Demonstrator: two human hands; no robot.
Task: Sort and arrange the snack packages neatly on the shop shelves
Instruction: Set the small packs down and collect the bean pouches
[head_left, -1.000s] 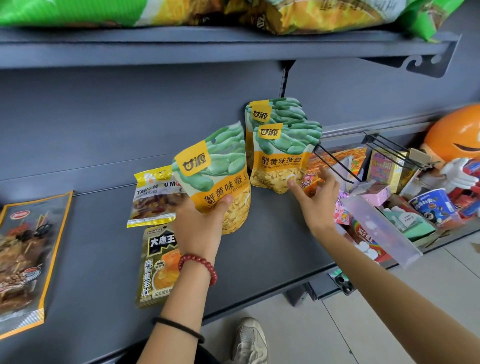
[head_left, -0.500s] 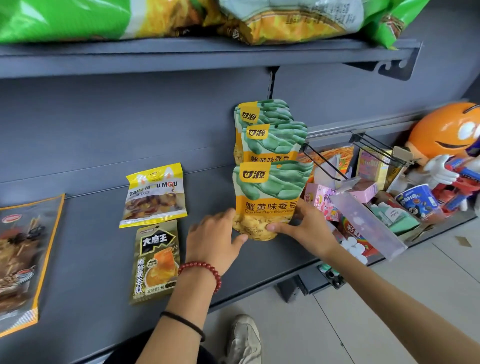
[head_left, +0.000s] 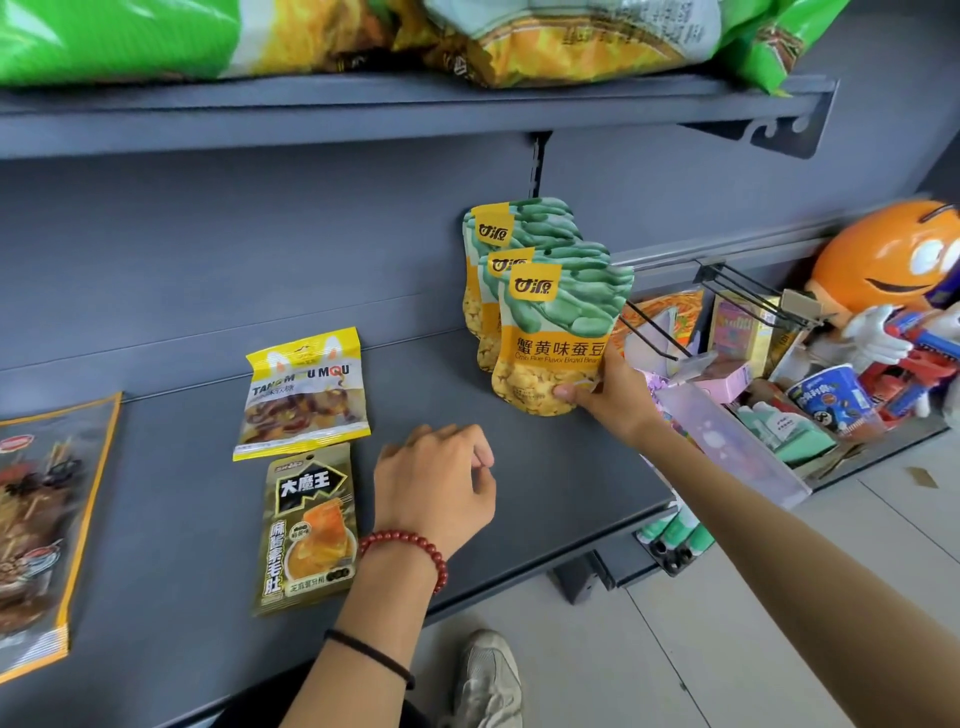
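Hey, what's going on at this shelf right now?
A person is stocking a shop shelf. The right hand pinches the lower corner of the front bean pouch, which stands overlapping two matching pouches against the back panel. The left hand hovers empty over the shelf, beside two flat packets.

Bare shelf (head_left: 545, 467) opens mid-frame between the yellow packet (head_left: 304, 395) at left and the stacked bean pouches (head_left: 550, 332). Right of those, wire hooks (head_left: 748, 296) jut out, and the upper shelf (head_left: 415, 111) caps everything.

Front bean pouch (head_left: 558, 332), pinched in right hand (head_left: 615, 400) fingers: "甘源", "蟹黄味蚕豆"
Yellow pack (head_left: 304, 395), left of left hand (head_left: 434, 483) fingers: "TANG"
Olive pack (head_left: 311, 525), beside them: "大魔王"
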